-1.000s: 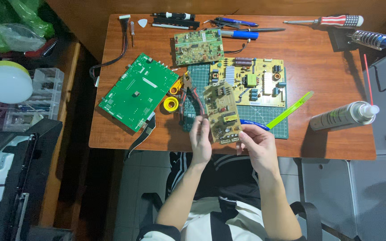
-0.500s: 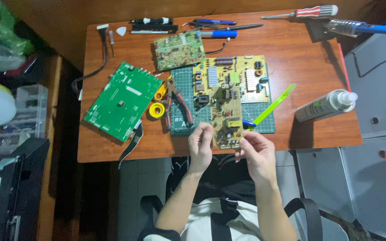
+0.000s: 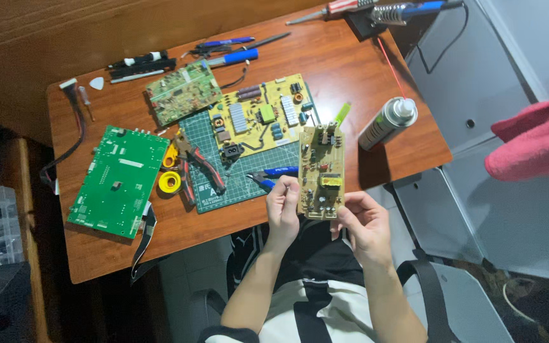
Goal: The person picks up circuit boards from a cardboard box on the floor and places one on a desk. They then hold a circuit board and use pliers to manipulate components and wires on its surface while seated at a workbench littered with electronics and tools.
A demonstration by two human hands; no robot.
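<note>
I hold a narrow tan circuit board [image 3: 321, 171] upright over the table's front edge. My left hand [image 3: 283, 206] grips its lower left edge and my right hand [image 3: 360, 219] grips its lower right corner. Behind it on a green cutting mat [image 3: 249, 171] lie a larger yellow circuit board [image 3: 258, 121], red-handled pliers [image 3: 198, 168] and blue-handled cutters [image 3: 273, 174]. The cutters lie just above my left hand.
A big green board [image 3: 121, 181] and yellow tape rolls [image 3: 169, 182] lie at the left of the wooden table [image 3: 363, 76]. A spray can [image 3: 387, 122] stands at the right. Another green board [image 3: 182, 92], pens, a screwdriver [image 3: 328, 9] and soldering iron [image 3: 408, 9] line the back. Red cloth [image 3: 535, 136] hangs right.
The view has swung so the table sits tilted and higher left. I have lifted the tan board off the mat toward the front edge, with both hands still on it.
</note>
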